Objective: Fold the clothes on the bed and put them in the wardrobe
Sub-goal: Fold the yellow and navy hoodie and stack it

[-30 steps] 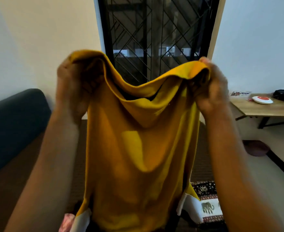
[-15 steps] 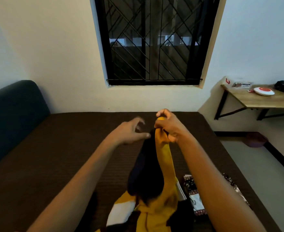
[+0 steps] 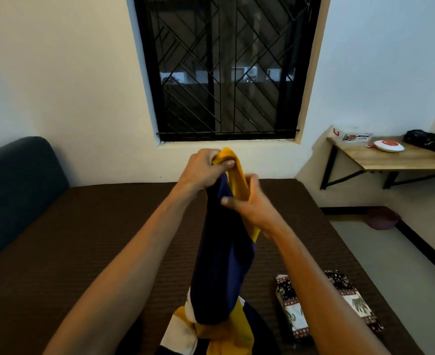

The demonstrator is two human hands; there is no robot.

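The yellow and navy garment (image 3: 224, 252) is held above the bed (image 3: 83, 239), its long axis hanging from 12 to 6 o'clock. Its top edge is gripped by the left hand (image 3: 206, 167); just below, at 4 o'clock, the cloth is pinched by the right hand (image 3: 249, 201). A folded patterned cloth (image 3: 324, 306) lies on the bed at 4 o'clock. No wardrobe is seen.

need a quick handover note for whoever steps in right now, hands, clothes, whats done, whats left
Left hand: grips the top of the yellow and navy garment.
Right hand: holds the same garment just below.
The garment hangs bunched over the bed, not folded.
Done: a patterned cloth lies folded on the bed, right side.
Left: fold the garment, then carry the clothes to the wardrobe, which is not in view.
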